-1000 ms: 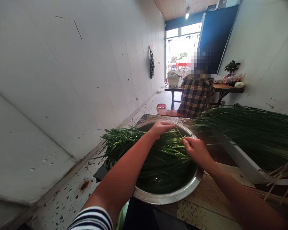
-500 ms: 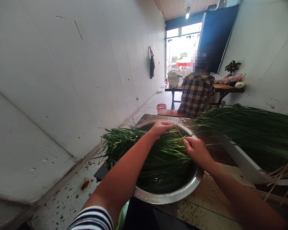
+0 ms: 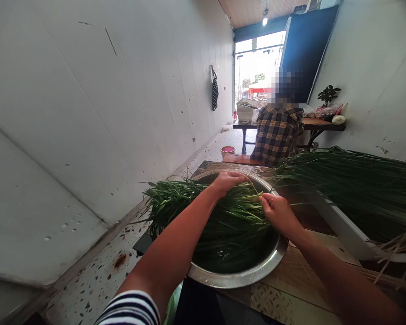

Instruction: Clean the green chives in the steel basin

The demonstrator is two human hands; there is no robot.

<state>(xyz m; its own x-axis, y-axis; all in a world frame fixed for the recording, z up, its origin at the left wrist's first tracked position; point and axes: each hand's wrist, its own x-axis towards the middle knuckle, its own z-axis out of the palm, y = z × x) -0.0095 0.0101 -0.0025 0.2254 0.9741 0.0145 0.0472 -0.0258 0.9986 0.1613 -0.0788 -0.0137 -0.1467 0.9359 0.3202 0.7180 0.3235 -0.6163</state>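
Note:
A wide metal basin [image 3: 230, 281] holds water and a heap of long green garlic chives [image 3: 240, 214], whose leafy ends spill over its left rim. Above the far part of the heap, my left hand [image 3: 227, 180] pinches one end of a thin yellowish strand [image 3: 252, 184]. My right hand [image 3: 274, 209] is closed on the strand's other end, close to the pale stems at the basin's right side. The strand runs taut and slanting between the two sets of fingers. Whether it is a tie or a withered leaf, I cannot tell.
On the right, a white box [image 3: 338, 225] bears a large pile of long green chives [image 3: 358, 180], with dry straw strips [image 3: 397, 253] at its near corner. A person in a plaid shirt [image 3: 277, 133] sits ahead at a table [image 3: 325, 127]. A bucket [image 3: 228, 150] stands on the floor.
Almost nothing differs. Both hands keep their pinch on the strand, and the view has shifted very slightly.

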